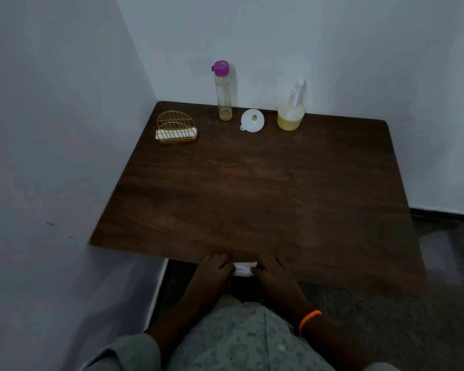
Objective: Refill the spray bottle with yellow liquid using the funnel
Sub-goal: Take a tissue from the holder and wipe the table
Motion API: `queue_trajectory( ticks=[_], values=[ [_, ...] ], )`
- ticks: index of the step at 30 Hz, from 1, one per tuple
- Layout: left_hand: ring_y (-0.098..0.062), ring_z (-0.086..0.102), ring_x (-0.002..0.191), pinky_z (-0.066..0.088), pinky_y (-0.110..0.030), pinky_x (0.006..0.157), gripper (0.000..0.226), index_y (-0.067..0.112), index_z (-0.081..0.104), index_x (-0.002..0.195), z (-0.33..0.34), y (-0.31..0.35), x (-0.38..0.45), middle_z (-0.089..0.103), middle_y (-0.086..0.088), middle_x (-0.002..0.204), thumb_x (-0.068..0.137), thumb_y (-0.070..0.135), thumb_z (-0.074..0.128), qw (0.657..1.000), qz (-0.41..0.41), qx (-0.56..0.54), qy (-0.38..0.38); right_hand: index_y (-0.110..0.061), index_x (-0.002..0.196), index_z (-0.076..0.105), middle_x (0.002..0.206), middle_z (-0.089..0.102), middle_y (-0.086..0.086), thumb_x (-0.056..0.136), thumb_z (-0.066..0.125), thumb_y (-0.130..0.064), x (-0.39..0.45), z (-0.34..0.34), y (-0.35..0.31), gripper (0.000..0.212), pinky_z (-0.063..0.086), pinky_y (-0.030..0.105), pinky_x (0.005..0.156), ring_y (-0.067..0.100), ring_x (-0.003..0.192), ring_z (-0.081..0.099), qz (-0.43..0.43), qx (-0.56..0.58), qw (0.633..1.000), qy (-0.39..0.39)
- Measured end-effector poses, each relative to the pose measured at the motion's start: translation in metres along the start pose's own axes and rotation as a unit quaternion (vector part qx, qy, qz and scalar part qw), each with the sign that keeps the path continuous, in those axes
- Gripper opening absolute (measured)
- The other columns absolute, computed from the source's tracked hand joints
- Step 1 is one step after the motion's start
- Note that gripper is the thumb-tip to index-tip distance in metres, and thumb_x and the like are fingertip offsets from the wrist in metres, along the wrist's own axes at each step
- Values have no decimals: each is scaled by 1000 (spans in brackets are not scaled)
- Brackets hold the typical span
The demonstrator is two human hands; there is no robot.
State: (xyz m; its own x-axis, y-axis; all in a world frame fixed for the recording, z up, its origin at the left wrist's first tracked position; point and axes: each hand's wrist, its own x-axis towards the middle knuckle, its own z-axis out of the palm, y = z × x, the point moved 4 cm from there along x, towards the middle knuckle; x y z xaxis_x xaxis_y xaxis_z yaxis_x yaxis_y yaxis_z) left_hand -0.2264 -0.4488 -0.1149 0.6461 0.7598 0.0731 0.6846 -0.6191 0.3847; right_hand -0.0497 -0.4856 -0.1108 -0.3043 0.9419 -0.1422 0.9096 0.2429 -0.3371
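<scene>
Dim, underexposed, bluish cast. Walls (pixel 332 49) flat grey. Dark desk (pixel 252 188) shows faint sheen mid-surface, no hard glare. Soft shadow behind the tall bottle (pixel 223 89). Hands (pixel 247 274) murky, soft. Wide-angle bends edges; corners smeared, compression mush throughout.

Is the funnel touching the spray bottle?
Apart. The head view shows bare table between the funnel and the spray bottle.
</scene>
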Motion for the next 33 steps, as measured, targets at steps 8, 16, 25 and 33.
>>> queue_trajectory(
  ticks=[8, 16, 25, 33],
  values=[
    [-15, 56, 82, 42, -28, 72, 10, 20, 62, 91, -2, 7, -10, 61, 3, 88, 96, 24, 53, 998, -6, -68, -6, -19, 100, 72, 103, 68, 1, 81, 54, -32, -14, -1, 13, 30, 49, 32, 83, 21, 97, 64, 86, 175, 980, -25],
    [-4, 68, 79, 57, -29, 70, 2, 27, 70, 88, -40, 12, 54, 72, 12, 86, 88, 26, 68, 923, -167, -348, 2, -12, 96, 76, 92, 75, -1, 86, 74, -13, -14, -64, 55, 10, 56, 23, 72, 12, 84, 70, 234, 401, 882, 77],
    [-24, 72, 69, 59, -42, 64, 4, 22, 72, 84, -40, 58, 177, 74, -4, 75, 84, 18, 73, 883, -163, -435, -72, -2, 92, 77, 86, 78, 15, 82, 77, -1, -42, -129, 118, 11, 56, 22, 58, 17, 73, 72, 366, 495, 749, 244],
    [-13, 68, 59, 49, -22, 51, 5, 12, 74, 91, 2, 147, 271, 73, -6, 73, 86, 11, 72, 900, -90, -396, -158, -1, 89, 78, 78, 75, 21, 80, 78, 1, -111, -144, 201, 10, 50, 22, 51, 21, 63, 64, 450, 492, 664, 339]
  ],
)
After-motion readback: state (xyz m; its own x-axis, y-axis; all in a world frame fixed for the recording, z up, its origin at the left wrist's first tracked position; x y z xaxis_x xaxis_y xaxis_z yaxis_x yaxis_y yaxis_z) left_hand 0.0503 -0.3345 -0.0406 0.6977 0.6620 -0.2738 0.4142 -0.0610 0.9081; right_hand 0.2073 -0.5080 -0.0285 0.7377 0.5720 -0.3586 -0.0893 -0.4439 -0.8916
